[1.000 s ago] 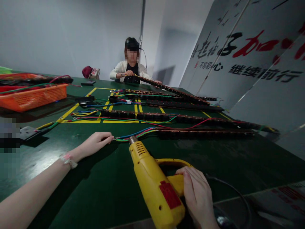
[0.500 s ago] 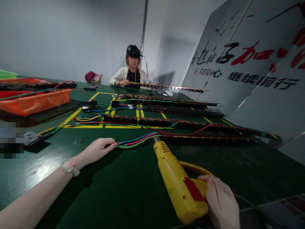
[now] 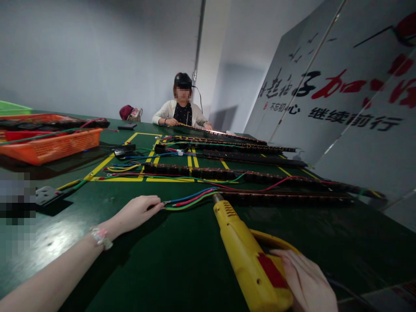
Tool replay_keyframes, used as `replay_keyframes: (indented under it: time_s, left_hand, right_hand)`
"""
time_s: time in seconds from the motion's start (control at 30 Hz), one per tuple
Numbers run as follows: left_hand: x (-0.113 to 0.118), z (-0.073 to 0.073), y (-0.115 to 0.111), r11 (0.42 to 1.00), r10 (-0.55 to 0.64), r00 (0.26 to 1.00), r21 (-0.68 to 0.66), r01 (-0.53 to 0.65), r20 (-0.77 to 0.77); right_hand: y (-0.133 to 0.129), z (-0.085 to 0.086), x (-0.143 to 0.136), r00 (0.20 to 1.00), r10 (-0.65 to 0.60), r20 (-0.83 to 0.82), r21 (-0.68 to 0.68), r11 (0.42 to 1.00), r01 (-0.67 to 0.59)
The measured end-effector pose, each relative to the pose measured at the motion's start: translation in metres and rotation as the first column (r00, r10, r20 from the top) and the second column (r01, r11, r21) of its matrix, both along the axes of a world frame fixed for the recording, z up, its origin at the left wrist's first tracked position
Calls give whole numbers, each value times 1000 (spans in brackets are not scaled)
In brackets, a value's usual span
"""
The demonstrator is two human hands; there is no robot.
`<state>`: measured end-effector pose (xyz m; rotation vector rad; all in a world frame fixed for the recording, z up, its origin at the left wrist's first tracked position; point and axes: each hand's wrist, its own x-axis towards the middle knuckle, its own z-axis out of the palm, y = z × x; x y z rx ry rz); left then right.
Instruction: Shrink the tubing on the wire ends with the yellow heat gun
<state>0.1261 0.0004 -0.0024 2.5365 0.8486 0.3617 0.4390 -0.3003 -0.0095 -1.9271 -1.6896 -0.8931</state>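
My left hand [image 3: 143, 210] pinches the ends of several coloured wires [image 3: 191, 200], blue, red and green-yellow. These wires run right into a long dark strip with copper-coloured edges [image 3: 286, 198], which lies on the green table [image 3: 169, 268]. In my right hand [image 3: 307, 277] is a yellow heat gun [image 3: 247, 255], gripped by its handle. Its metal nozzle points at the spot where the wires meet the strip, very close to it; whether they touch I cannot tell.
More wired strips [image 3: 208, 172] lie behind, across yellow tape lines [image 3: 113, 167]. An orange basket [image 3: 71, 145] holding dark parts stands at the left, near a socket block [image 3: 45, 195]. Across the table a seated person [image 3: 182, 108] handles another strip [image 3: 227, 135].
The view has tilted up slightly, so things appear lower. My hands keep their holds on the wires and heat gun. The strip held by the person opposite has come down towards the table.
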Motion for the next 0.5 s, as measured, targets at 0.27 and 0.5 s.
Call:
replay_keyframes:
  time_s: [0.27, 0.5]
  left_hand:
    - [1, -5, 5, 995, 25, 999, -98, -21, 39]
    - [0, -7, 8, 991, 55, 995, -128, -44, 81]
  right_hand:
    - [5, 8, -29, 987, 21, 159, -33, 999, -16]
    - [11, 4, -54, 967, 42, 252, -18, 999, -39]
